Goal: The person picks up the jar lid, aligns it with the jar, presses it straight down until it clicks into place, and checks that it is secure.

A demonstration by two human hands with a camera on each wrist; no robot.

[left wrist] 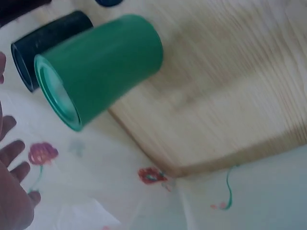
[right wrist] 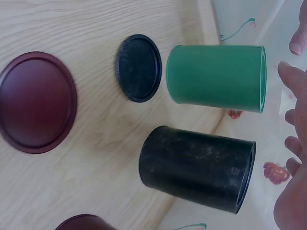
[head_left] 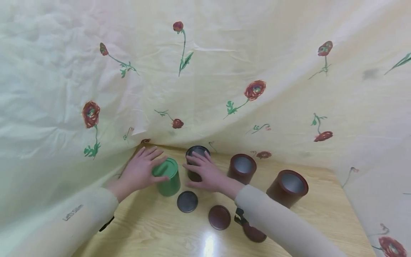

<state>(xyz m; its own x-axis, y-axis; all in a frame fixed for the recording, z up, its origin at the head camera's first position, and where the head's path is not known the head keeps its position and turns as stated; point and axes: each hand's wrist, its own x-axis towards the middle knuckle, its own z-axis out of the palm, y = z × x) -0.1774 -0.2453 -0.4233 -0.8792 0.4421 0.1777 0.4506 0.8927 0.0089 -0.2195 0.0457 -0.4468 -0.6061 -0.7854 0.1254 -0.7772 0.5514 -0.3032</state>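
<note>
My left hand (head_left: 141, 171) hovers at the green canister (head_left: 170, 185), fingers spread, with the thumb and index finger overlapping its green top in the head view. To the right, my right hand (head_left: 205, 173) reaches over the black canister (head_left: 193, 176), its fingers spread too. The right wrist view has the right-hand fingers (right wrist: 289, 118) beyond the tops of both canisters, apart from them. Both canisters stand upright, side by side. A round black lid (head_left: 187, 201) lies flat on the table just in front of them.
Two dark red canisters, one nearer the middle (head_left: 238, 176) and one farther right (head_left: 278, 192), stand open-topped. A dark red lid (head_left: 219, 217) lies in front, and another (head_left: 254, 233) is partly under the right sleeve. Flowered cloth (head_left: 205, 89) hangs behind the wooden table (head_left: 173, 232).
</note>
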